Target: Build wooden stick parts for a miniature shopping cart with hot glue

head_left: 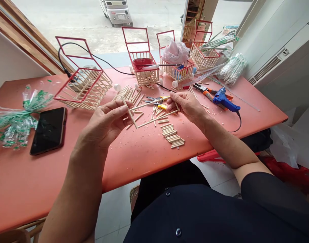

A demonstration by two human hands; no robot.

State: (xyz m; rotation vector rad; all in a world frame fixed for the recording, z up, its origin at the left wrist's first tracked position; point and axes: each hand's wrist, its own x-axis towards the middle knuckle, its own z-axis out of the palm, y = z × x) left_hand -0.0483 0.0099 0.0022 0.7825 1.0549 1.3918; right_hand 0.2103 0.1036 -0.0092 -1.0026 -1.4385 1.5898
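Observation:
Between my two hands, above the table, is a four-sided frame of thin wooden sticks (158, 118). My left hand (107, 119) pinches its left side between thumb and fingers. At the opposite end, my right hand (185, 105) grips the right side near the upper corner. Beneath the frame, pliers with yellow handles (162, 107) are partly covered by it and by loose sticks. Short cut sticks (172, 135) lie in a row just below my right hand. A heap of longer sticks (127, 94) rests behind my left hand.
Small stick carts with red handles (144, 69) stand along the back, some holding things. A blue glue gun (224, 99) and orange-handled pliers (205, 91) lie at right. On the left are a black phone (49, 131) and clear-and-green plastic wrapping (20, 114). Wrapped stick bundles (232, 69) sit back right.

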